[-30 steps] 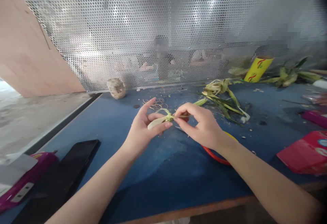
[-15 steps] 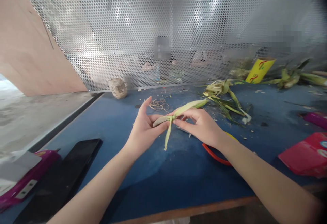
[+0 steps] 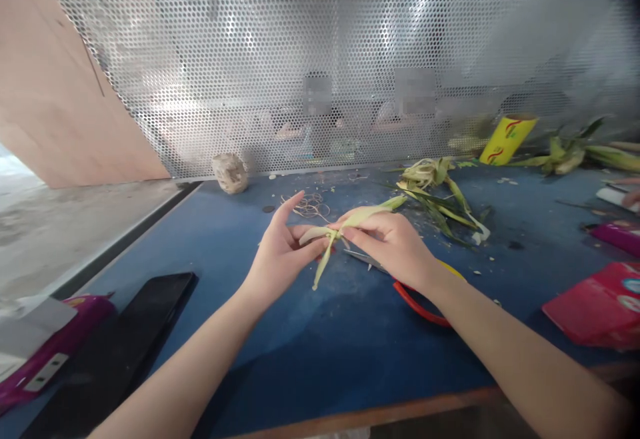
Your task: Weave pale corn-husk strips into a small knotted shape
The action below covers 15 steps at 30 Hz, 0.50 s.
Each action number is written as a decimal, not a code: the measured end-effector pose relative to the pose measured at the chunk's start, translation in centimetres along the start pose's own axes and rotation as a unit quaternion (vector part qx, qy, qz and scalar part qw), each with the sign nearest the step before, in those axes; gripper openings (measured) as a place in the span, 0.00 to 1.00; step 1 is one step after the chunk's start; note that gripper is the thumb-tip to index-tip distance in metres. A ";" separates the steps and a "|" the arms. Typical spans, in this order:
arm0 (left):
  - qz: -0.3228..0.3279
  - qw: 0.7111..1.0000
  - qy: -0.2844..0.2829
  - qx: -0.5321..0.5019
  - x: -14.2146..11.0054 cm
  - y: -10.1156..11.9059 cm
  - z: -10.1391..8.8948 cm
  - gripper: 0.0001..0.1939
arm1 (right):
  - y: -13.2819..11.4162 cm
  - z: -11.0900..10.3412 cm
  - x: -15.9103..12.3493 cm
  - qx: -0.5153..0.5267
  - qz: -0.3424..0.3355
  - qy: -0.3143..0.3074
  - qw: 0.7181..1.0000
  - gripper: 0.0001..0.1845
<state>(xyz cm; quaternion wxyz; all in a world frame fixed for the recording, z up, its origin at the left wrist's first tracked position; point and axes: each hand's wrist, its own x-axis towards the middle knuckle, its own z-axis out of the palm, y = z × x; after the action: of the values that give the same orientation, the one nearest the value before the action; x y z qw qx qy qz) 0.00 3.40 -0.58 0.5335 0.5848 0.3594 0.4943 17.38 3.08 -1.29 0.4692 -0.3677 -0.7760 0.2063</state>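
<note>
A knotted pale green corn husk (image 3: pixel 364 215) is held above the blue table between both hands. My left hand (image 3: pixel 286 252) pinches its left part near the knot, the index finger or thumb raised apart from the rest. My right hand (image 3: pixel 390 242) grips the longer strip right of the knot, its thumb pressed on top. One narrow end hangs down between the hands. Beneath my right hand and wrist lie scissors (image 3: pixel 417 305) with red and yellow handles, partly covered. Tangled thin string (image 3: pixel 311 205) lies just behind my left hand.
A pile of husks (image 3: pixel 435 185) lies at back right, with more husks (image 3: pixel 567 152) beyond a yellow tube (image 3: pixel 509 139). A black phone (image 3: pixel 120 345) is at left, a red packet (image 3: pixel 597 305) at right. A perforated metal screen (image 3: pixel 280 59) closes the back; another person's hand (image 3: pixel 633 192) shows far right.
My right thumb has moved up onto the husk by the knot. The hanging end has swung slightly left. Another person's hand with a white object has appeared at the right edge.
</note>
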 end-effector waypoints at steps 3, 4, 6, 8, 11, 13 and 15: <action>0.001 1.000 -0.002 0.010 0.1 0.0 -0.1 0.45 | 0.1 0.1 0.1 -0.013 -0.054 0.013 0.998 0.12; -0.001 1.000 -0.007 0.010 0.1 0.0 -0.2 0.45 | 0.1 0.2 0.0 -0.025 -0.083 0.022 0.996 0.11; -0.015 1.000 -0.021 0.014 0.2 -0.1 -0.3 0.46 | 0.2 0.3 0.0 -0.040 -0.113 0.028 0.992 0.11; -0.031 0.999 -0.013 0.035 0.3 -0.3 -0.4 0.46 | 0.3 0.4 0.1 -0.030 -0.089 0.024 0.995 0.11; -0.004 0.987 0.084 0.140 0.3 -0.6 -0.6 0.43 | 0.4 0.7 0.0 0.008 0.004 0.023 1.000 0.13; 0.043 0.966 0.135 0.218 0.2 -0.7 -0.5 0.36 | 0.4 0.9 0.0 0.028 0.055 0.026 0.998 0.14; 0.071 0.963 0.114 0.233 -0.1 -0.6 -0.2 0.31 | 0.2 1.1 -0.1 0.040 0.080 0.031 0.996 0.13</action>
<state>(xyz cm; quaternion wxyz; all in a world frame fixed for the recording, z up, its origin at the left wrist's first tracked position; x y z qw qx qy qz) -0.13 3.47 -1.20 0.3009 0.6568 0.4806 0.4970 16.57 3.17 -2.04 0.4894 -0.4153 -0.7204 0.2627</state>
